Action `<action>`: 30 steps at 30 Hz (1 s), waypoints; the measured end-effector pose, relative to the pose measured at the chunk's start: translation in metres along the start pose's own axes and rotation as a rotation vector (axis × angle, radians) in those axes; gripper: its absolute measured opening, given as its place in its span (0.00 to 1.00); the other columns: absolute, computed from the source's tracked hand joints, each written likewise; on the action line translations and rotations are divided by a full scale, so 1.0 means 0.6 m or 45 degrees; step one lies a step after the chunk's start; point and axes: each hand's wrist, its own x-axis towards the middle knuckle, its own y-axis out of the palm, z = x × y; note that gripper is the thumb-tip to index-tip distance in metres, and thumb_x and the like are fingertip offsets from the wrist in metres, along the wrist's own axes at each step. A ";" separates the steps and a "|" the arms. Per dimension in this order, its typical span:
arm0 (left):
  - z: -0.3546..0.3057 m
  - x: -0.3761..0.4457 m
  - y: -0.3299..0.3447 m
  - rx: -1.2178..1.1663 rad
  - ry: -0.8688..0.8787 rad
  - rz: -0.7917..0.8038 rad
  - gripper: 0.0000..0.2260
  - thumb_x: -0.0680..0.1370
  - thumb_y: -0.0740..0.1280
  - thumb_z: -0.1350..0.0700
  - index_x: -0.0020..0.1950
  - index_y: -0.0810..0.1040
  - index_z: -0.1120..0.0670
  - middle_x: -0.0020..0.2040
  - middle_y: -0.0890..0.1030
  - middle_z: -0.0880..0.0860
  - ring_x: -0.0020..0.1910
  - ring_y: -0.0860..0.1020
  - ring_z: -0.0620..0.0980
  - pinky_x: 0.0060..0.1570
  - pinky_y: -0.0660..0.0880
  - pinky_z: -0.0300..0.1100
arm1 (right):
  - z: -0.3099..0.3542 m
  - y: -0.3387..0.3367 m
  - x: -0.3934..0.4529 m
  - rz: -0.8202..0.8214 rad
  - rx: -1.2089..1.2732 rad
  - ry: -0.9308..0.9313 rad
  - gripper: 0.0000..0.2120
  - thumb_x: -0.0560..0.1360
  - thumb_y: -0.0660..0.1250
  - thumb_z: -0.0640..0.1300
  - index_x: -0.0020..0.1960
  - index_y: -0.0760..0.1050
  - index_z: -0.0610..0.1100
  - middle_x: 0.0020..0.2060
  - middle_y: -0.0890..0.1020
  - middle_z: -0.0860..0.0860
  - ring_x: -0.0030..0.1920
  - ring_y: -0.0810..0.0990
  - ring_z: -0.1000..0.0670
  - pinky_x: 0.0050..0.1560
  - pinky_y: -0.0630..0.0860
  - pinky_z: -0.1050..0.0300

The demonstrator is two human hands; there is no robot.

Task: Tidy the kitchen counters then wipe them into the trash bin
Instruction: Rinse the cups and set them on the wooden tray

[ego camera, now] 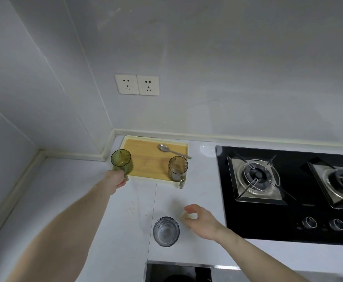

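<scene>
**Green cup held at the tray's left edge**

The green glass cup (121, 161) stands upright, mouth up, at the wooden tray's (146, 159) 9 o'clock edge, gripped low down by the left hand (116, 181). On the tray, a smoky handled cup (177, 168) stands at 4 o'clock; a spoon (171, 151) lies bowl toward 10 o'clock. The right hand (202, 220) hovers loosely curled, grasping nothing, beside a clear glass (166, 231) on the counter (65, 200). A gas hob (288, 190) sits at 3 o'clock.

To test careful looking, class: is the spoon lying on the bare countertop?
No: the spoon lies on the wooden tray in the corner, behind the brown glass mug.
</scene>
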 end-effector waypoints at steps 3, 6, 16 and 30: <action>0.013 -0.024 -0.002 -0.030 0.047 -0.025 0.09 0.82 0.61 0.61 0.61 0.74 0.61 0.54 0.76 0.56 0.45 0.79 0.52 0.44 0.80 0.39 | 0.004 0.011 0.003 0.026 -0.075 0.001 0.21 0.77 0.66 0.49 0.69 0.71 0.53 0.65 0.76 0.56 0.60 0.79 0.52 0.53 0.77 0.62; 0.044 -0.051 -0.011 0.053 0.139 -0.058 0.14 0.80 0.66 0.58 0.66 0.74 0.57 0.50 0.78 0.57 0.44 0.79 0.55 0.53 0.80 0.47 | 0.010 0.026 0.004 0.082 -0.162 0.013 0.23 0.76 0.67 0.53 0.70 0.71 0.51 0.61 0.77 0.54 0.59 0.78 0.52 0.55 0.77 0.60; 0.160 -0.248 -0.043 0.599 0.442 0.040 0.12 0.80 0.67 0.54 0.63 0.77 0.47 0.60 0.77 0.52 0.40 0.78 0.45 0.33 0.73 0.36 | 0.039 0.071 0.004 0.251 -0.607 -0.007 0.06 0.76 0.58 0.49 0.49 0.72 0.51 0.54 0.80 0.44 0.50 0.83 0.42 0.51 0.82 0.50; 0.208 -0.356 -0.085 0.462 0.542 -0.107 0.09 0.81 0.67 0.52 0.60 0.77 0.44 0.63 0.73 0.44 0.57 0.78 0.42 0.39 0.76 0.34 | 0.233 0.031 0.081 -0.013 0.005 -0.082 0.07 0.81 0.57 0.44 0.59 0.66 0.48 0.41 0.85 0.40 0.32 0.82 0.46 0.29 0.80 0.56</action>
